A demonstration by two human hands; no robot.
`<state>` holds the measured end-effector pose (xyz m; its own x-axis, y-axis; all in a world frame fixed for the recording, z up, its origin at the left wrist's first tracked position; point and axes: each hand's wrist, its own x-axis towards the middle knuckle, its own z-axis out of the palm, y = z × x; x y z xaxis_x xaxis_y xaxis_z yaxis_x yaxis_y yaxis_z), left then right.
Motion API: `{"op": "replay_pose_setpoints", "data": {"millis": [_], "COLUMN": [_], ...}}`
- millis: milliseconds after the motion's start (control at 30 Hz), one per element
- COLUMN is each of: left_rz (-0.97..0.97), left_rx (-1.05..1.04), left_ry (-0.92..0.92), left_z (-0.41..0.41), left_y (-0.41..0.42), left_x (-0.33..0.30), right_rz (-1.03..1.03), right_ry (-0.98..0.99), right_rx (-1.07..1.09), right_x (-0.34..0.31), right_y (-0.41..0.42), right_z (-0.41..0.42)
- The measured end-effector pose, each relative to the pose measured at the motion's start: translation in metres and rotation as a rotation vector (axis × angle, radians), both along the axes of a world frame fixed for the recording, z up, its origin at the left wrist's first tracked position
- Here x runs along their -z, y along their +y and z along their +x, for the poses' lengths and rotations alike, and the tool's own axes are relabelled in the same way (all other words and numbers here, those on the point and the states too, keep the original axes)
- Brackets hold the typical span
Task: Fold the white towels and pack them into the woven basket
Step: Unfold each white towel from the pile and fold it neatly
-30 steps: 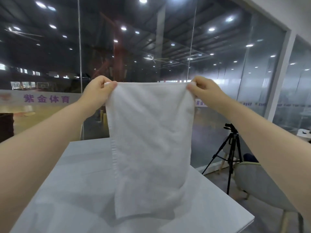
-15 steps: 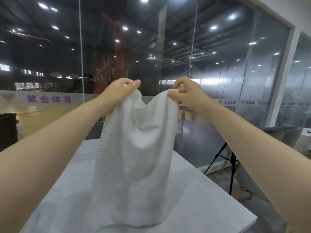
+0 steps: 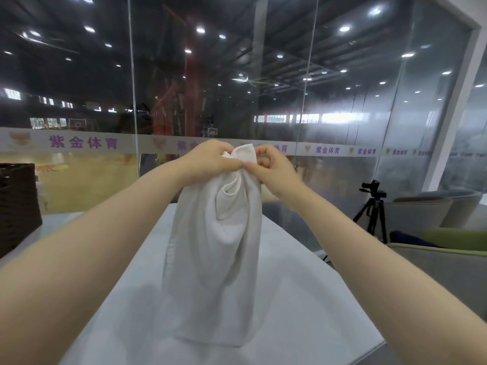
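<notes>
A white towel (image 3: 216,259) is pinched at its gathered top corners by the left hand (image 3: 210,160) and right hand (image 3: 274,167), hung above the surface (image 3: 316,299), both grips closed.

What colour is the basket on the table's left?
Dark brown, with a woven texture: the basket shows in the head view, at the left edge.

A white surface (image 3: 303,299) stretches toward a glass wall (image 3: 342,101) banded with purple lettering. At right, a camera on a black tripod (image 3: 373,212) stands beside what seems to be a grey armchair (image 3: 427,209), near a green cushion (image 3: 458,238).
</notes>
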<state>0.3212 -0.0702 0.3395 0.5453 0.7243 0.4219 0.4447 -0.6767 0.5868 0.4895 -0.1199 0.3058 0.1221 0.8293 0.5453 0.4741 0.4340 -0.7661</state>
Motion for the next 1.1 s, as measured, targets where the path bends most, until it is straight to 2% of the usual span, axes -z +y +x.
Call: {"op": "replay_pose_setpoints", "data": {"millis": [167,333,533,667,767,867,1000,1100], "left_rz": [0.109,0.165,0.252,0.282,0.271,0.259,0.253,0.231], "left_rx": [-0.062,-0.123,-0.217,-0.259,-0.239,-0.194,-0.166,-0.143], "left_ry": [-0.079,-0.206,-0.307,-0.351,-0.332,-0.285,-0.223,-0.19], "left_z": [0.001,-0.01,-0.024,-0.034,-0.036,-0.035,-0.029,-0.025], "left_y": [0.001,0.007,0.014,0.014,0.012,0.01,0.009,0.01], "left_x": [0.014,0.001,-0.016,-0.026,-0.032,-0.034,-0.03,-0.023], "right_rz": [-0.181,-0.413,-0.574,-0.635,-0.718,-0.643,-0.417,-0.217], "right_ry": [0.044,0.136,0.107,0.17,0.005,-0.231,-0.194,-0.12], "right_rx": [-0.022,-0.026,-0.037,-0.023,-0.016,0.059,0.175,0.116], "right_x": [0.102,0.191,0.246,0.268,0.264,0.234,0.149,0.067], "right_y": [-0.005,-0.008,-0.013,-0.013,-0.01,0.005,0.024,0.025], "right_z": [-0.002,0.006,0.018,0.033,0.048,0.067,0.068,0.041]}}
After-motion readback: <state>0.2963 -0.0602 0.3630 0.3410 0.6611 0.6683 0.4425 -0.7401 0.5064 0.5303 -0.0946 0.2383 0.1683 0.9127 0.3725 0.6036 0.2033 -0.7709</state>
